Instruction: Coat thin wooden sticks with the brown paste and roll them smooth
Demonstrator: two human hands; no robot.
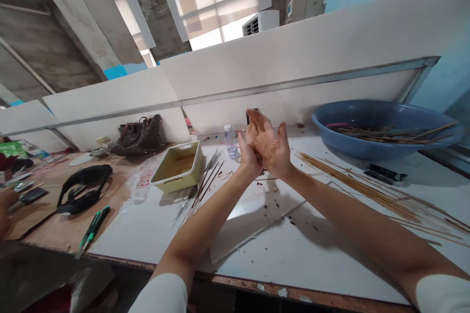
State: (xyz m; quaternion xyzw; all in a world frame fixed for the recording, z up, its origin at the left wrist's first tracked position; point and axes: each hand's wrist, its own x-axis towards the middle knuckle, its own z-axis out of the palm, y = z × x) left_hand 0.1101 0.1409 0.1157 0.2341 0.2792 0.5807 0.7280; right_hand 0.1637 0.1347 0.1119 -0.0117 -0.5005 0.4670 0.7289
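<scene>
Both my hands are raised over the white tabletop, touching each other near the wrists. My left hand (250,149) has its fingers partly behind the other hand. My right hand (273,149) shows a brown-stained palm, with thumb and fingers apart and nothing visible in it. A small dark bit shows between the heels of the hands, too small to name. Just left of them stands a clear bottle (231,142) with a white cap. Dark crumbs lie scattered on the table (271,259) below. Thin brown sticks (352,181) lie to the right.
A blue basin (370,146) with sticks stands at the back right, a black packet (385,174) before it. On the left are a yellow-green tub (178,181), dark thin sticks (209,183), green-handled pliers (94,227), a black headset (84,188) and a brown bag (137,137). Another person's hand shows far left.
</scene>
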